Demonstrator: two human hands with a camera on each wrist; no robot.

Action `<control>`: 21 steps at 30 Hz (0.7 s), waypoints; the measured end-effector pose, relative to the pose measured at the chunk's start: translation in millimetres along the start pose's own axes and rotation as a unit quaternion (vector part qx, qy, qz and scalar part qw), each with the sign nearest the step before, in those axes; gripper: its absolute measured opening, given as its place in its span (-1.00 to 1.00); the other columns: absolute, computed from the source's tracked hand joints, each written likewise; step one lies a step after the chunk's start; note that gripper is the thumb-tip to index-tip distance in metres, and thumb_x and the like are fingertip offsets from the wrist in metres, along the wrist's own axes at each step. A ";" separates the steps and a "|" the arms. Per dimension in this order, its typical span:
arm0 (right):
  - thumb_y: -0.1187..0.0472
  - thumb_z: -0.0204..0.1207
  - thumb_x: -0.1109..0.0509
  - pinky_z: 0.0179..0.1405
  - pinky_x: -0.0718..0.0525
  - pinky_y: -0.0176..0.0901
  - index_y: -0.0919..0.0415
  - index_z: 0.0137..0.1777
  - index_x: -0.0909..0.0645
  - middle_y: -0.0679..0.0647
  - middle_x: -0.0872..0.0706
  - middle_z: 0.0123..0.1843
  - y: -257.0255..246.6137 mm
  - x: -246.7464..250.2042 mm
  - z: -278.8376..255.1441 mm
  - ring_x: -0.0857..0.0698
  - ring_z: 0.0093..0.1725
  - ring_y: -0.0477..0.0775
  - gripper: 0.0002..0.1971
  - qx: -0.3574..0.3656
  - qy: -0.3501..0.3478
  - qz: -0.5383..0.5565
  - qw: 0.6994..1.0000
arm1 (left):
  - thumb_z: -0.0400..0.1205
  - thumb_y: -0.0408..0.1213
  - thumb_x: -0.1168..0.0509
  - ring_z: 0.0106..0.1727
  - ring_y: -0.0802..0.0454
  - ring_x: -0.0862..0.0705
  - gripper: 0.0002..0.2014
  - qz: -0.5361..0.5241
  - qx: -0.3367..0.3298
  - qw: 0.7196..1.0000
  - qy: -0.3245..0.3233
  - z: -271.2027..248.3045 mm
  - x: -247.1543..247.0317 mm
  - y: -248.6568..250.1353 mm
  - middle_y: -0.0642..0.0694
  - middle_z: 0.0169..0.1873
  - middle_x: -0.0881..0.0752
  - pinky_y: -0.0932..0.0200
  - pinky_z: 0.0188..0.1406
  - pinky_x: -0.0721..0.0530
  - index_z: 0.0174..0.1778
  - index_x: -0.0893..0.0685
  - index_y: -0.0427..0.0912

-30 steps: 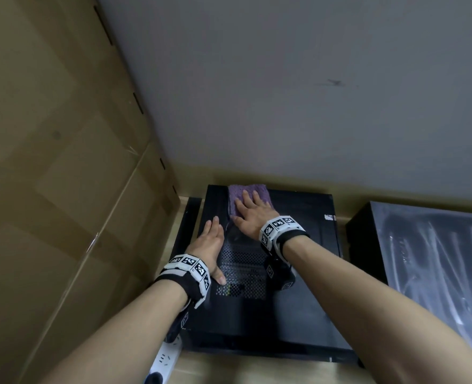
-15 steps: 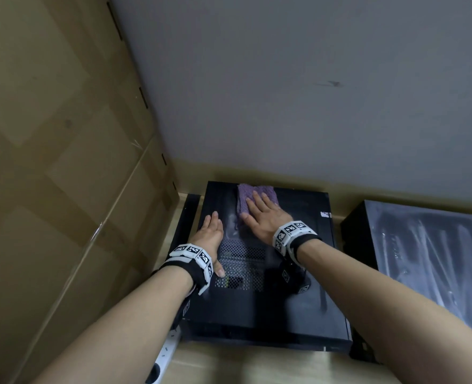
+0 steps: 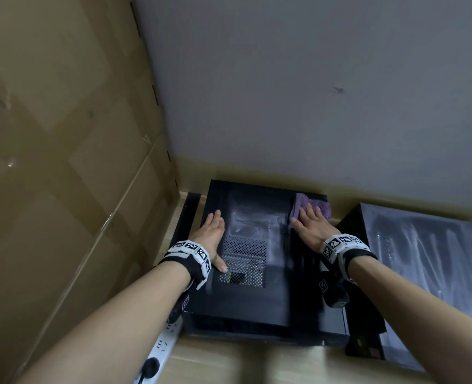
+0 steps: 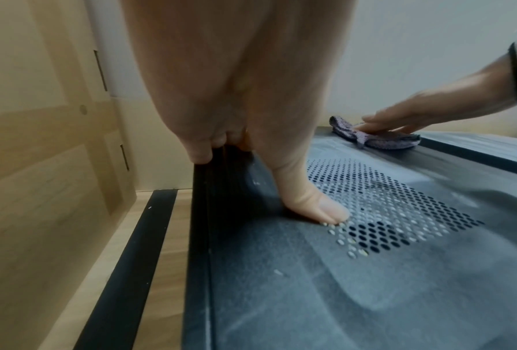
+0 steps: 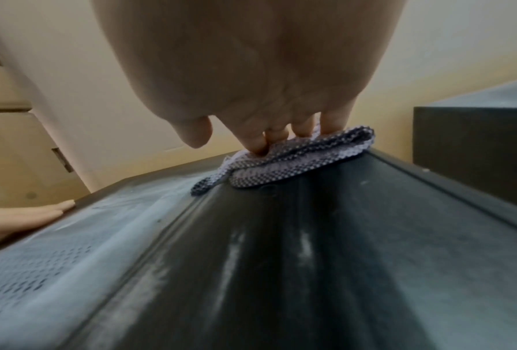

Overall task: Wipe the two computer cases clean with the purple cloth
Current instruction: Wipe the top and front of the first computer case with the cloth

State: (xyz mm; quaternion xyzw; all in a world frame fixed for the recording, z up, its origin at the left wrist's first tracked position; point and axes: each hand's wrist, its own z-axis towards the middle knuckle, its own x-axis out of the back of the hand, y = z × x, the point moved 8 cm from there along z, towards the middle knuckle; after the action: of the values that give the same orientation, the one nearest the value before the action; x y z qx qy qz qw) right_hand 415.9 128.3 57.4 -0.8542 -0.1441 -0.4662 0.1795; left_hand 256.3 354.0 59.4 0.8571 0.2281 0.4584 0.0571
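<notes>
A black computer case lies flat on the wooden floor against the wall, its dusty side panel up, with a perforated vent. My right hand presses flat on the purple cloth at the case's far right corner; the cloth is bunched under the fingertips. My left hand rests flat along the case's left edge, thumb on the vent's corner. A second black case lies to the right, its top streaked with dust.
A wooden cabinet rises close on the left. A grey wall stands right behind both cases. A black panel lies on the floor beside the left case. A white power strip sits near the case's front left corner.
My right hand has slid the purple cloth rightwards along the case's far edge, from near the left-middle to the far right corner. The left hand has stayed on the left edge.
</notes>
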 end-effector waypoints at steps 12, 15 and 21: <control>-0.09 0.74 0.01 0.70 0.17 0.08 0.13 0.75 0.10 0.10 0.24 0.77 -125.6 -11.3 26.8 0.23 0.74 0.19 -0.34 0.079 0.009 -0.015 0.997 | 0.24 -0.09 -0.69 0.69 -0.20 0.33 0.39 0.049 0.011 0.999 -0.001 1.4 6.0 12.6 -0.26 0.66 0.36 -0.08 0.69 -0.03 0.66 0.26 -0.39; -0.03 0.69 -0.07 0.69 0.18 0.06 0.16 0.75 0.12 0.13 0.24 0.77 -155.0 -19.6 24.9 0.23 0.74 0.20 -0.29 0.110 0.018 -0.034 0.993 | 0.23 -0.06 -0.69 0.69 -0.23 0.31 0.39 0.062 0.009 0.998 -0.001 2.8 3.7 16.8 -0.29 0.67 0.33 -0.09 0.69 -0.04 0.67 0.22 -0.40; -0.13 0.74 -0.01 0.68 0.15 -0.03 0.02 0.76 0.09 -0.02 0.22 0.77 -120.6 -11.5 6.9 0.20 0.75 0.03 -0.34 0.087 0.014 -0.026 0.996 | 0.23 -0.04 -0.69 0.67 -0.20 0.38 0.41 0.037 0.003 0.999 -0.010 4.8 2.6 9.4 -0.27 0.64 0.41 -0.06 0.69 0.07 0.66 0.27 -0.39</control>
State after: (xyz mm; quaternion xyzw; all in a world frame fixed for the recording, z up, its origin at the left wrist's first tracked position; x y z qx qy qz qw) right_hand 365.2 238.2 65.0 -0.8249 -0.2040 -0.4680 0.2428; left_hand 264.6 347.4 61.5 0.8698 0.1967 0.4507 0.0394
